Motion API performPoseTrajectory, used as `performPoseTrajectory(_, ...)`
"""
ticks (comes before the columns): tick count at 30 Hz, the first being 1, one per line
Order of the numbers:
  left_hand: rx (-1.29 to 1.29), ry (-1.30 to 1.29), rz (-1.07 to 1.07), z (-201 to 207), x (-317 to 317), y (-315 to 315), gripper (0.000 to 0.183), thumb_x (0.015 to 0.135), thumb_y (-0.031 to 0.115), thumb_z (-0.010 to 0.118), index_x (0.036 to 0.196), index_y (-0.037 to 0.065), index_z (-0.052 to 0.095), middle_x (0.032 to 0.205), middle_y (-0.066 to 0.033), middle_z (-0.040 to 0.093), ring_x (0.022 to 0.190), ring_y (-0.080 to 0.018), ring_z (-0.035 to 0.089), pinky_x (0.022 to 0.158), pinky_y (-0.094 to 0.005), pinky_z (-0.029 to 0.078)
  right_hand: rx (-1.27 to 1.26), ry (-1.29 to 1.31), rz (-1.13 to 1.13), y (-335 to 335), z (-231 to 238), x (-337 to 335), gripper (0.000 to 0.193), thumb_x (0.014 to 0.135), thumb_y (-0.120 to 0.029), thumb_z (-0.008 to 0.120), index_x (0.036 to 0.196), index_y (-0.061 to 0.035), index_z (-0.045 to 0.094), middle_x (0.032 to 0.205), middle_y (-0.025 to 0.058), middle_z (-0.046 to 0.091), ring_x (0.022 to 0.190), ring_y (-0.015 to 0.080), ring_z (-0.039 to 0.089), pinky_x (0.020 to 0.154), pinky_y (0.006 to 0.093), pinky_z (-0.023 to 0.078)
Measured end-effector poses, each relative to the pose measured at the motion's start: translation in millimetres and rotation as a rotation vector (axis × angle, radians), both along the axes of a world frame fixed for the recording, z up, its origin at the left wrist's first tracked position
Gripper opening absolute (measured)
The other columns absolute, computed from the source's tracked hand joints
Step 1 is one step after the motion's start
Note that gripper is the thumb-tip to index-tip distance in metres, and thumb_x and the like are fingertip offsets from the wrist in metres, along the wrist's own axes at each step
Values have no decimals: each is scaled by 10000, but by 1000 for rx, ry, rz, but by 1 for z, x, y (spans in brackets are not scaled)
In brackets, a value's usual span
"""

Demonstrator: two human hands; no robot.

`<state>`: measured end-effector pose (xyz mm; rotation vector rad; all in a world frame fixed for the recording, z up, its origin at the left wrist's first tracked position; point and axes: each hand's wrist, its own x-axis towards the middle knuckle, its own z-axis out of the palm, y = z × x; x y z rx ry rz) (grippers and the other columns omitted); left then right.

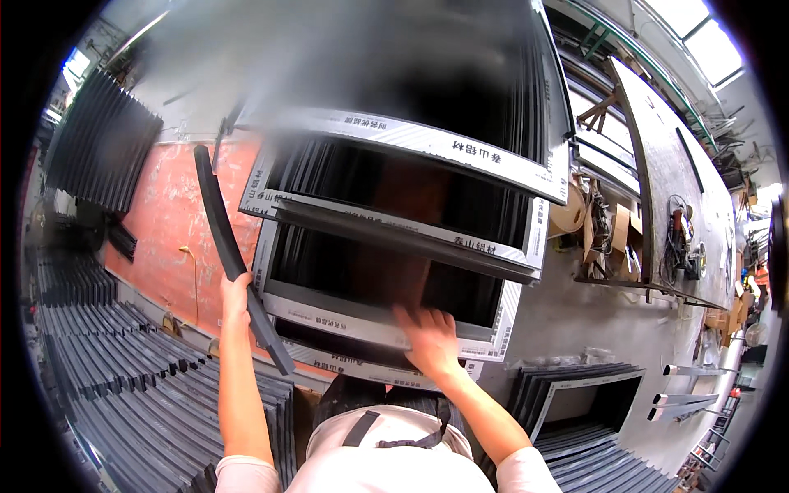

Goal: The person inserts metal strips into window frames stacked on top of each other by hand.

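My left hand (236, 294) is closed around a long dark grey metal profile bar (217, 215), which stands tilted, its upper end leaning away to the left. Stacked window frames (337, 319) with dark bars and pale printed protective film lie in front of me, several deep and stepped. My right hand (433, 343) is over the near rail of the lower frame, fingers stretched out and slightly blurred. Whether the fingertips press on the rail or hover just above it, I cannot tell. Farther up, a larger upper frame (427, 140) overlaps the others.
Rows of dark profile bars (123, 386) fill the left side, with more bundles (86, 140) beyond an orange-red sheet (156, 214). Smaller dark frames (588, 403) stand at the lower right. A workbench (678, 189) carrying a tool and cable stands at the far right. Grey haze blurs the top.
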<state>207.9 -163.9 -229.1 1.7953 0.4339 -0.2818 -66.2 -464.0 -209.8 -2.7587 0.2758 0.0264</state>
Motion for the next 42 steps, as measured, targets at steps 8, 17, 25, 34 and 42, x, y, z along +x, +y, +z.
performPoseTrajectory(8, -37, -87, -11, -25, -10, 23, 238, 794, 69, 646, 1013, 42, 558, 771, -37, 562, 619, -164, 559, 545, -333, 458, 12, 22, 16, -1, 3, 5, 809, 651, -110, 756, 1419, -188, 515, 1150, 120, 576, 1116, 315, 547, 961, 456, 433)
performPoseTrajectory(17, -49, -41, -129, 63, -90, 27, 402, 821, 143, 799, 1145, 3, 607, 925, -32, 658, 828, -154, 627, 792, -311, 514, 177, -141, -24, 19, 45, -2, 539, 755, -243, 782, 1218, -25, 613, 1282, 178, 561, 1187, 376, 518, 1003, 469, 432)
performPoseTrajectory(25, -838, 31, -189, 83, -148, -34, 628, 865, 375, 753, 1367, 80, 518, 1131, -133, 687, 1026, -245, 659, 934, -394, 530, 961, -83, 105, 101, 69, 33, 481, 912, -317, 690, 1268, -9, 594, 1186, 195, 649, 1080, 335, 636, 929, 415, 502)
performPoseTrajectory(34, -888, -101, -7, 97, -158, -34, 563, 952, 365, 645, 1417, 116, 444, 1237, -116, 636, 1179, -255, 602, 1001, -432, 504, 1404, 274, -224, 67, 35, 8, 336, 1025, -194, 544, 1285, 17, 571, 1077, 98, 686, 934, 144, 654, 851, 274, 537)
performPoseTrajectory(42, -105, -393, -13, 75, -172, 45, 160, 883, 106, 720, 974, 66, 594, 767, 5, 581, 661, -98, 544, 611, -281, 462, 546, 235, 303, 4, 42, -60, 567, 822, -330, 737, 1318, -141, 536, 1143, 170, 648, 1017, 346, 654, 850, 414, 541)
